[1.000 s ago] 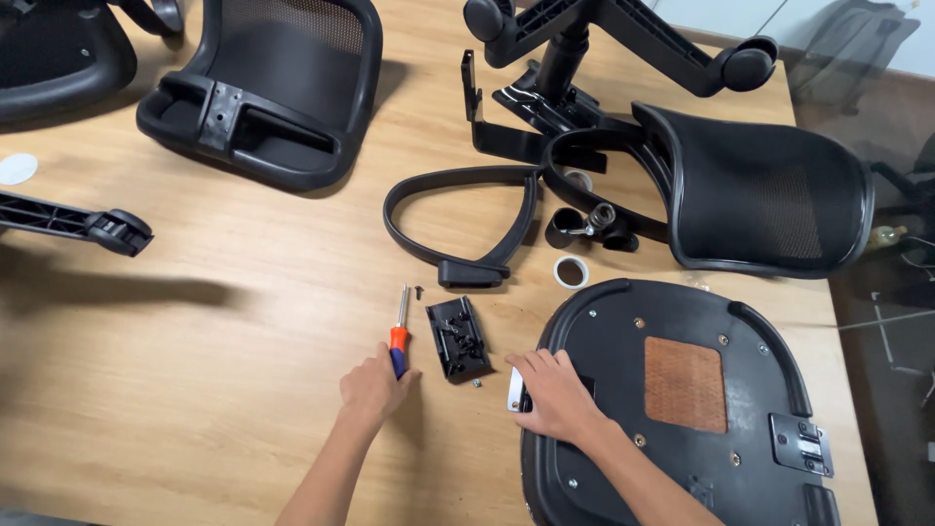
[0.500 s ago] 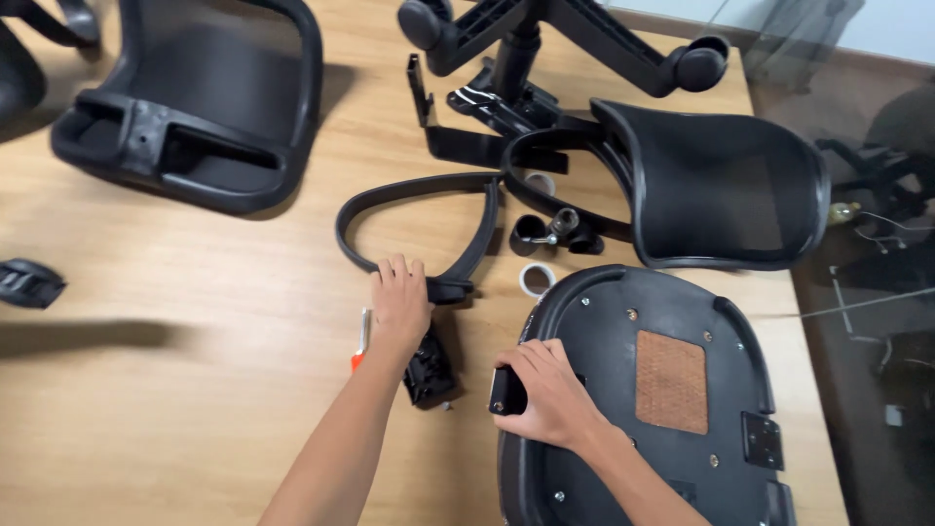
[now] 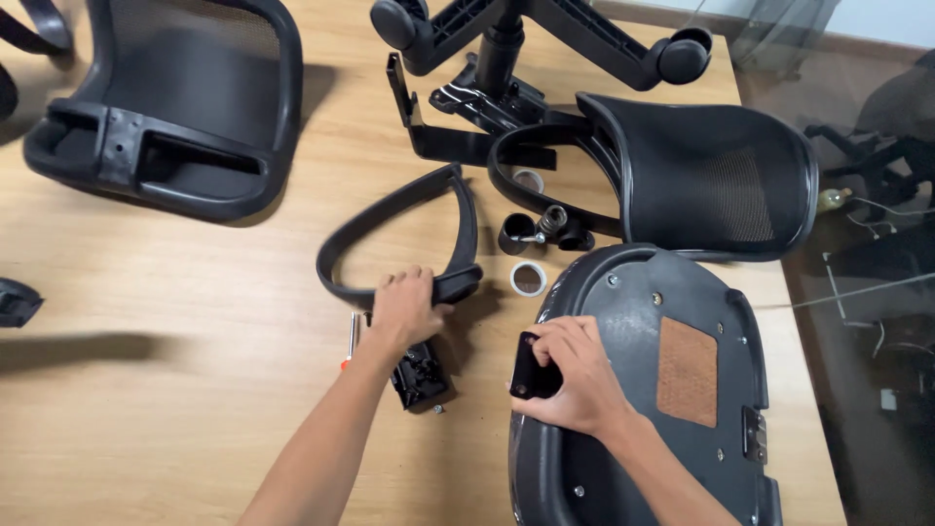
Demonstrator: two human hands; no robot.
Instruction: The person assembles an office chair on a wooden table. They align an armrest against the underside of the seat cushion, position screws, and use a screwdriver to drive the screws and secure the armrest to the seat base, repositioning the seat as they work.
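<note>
**Both hands on chair parts, wooden floor**

Fingers of the left hand (image 3: 407, 310) are curled down over the lower end of a curved black armrest loop (image 3: 409, 229), clamped on it. Fingers of the right hand (image 3: 575, 375) are closed round a small flat black plate (image 3: 531, 375), held at the 9 o'clock edge of the upturned seat base (image 3: 633, 312).

Around: just at 6 o'clock of the left hand, a black bracket w/ ribbed inside (image 3: 421, 375), a tiny screw beside it. A screwdriver (image 3: 351, 341), orange handle, mostly hidden under the left wrist. Btwn the hands, toward 12, a white tape ring (image 3: 528, 279); past it a black cylindrical fitting w/ metal spring (image 3: 545, 229). At 1 o'clock a mesh seat back (image 3: 721, 175) lies close against the seat base rim. At 12, a five-star base w/ casters (image 3: 526, 34). At 10 o'clock, another mesh chair back (image 3: 166, 107), well apart.

Materials: seat base is smooth moulded plastic, brown fibreboard patch in the middle, bolts round the edge. Backs: woven mesh in glossy frames.

Surface: light wood-grain boards. At 3 o'clock a glass panel, dim reflections.
</note>
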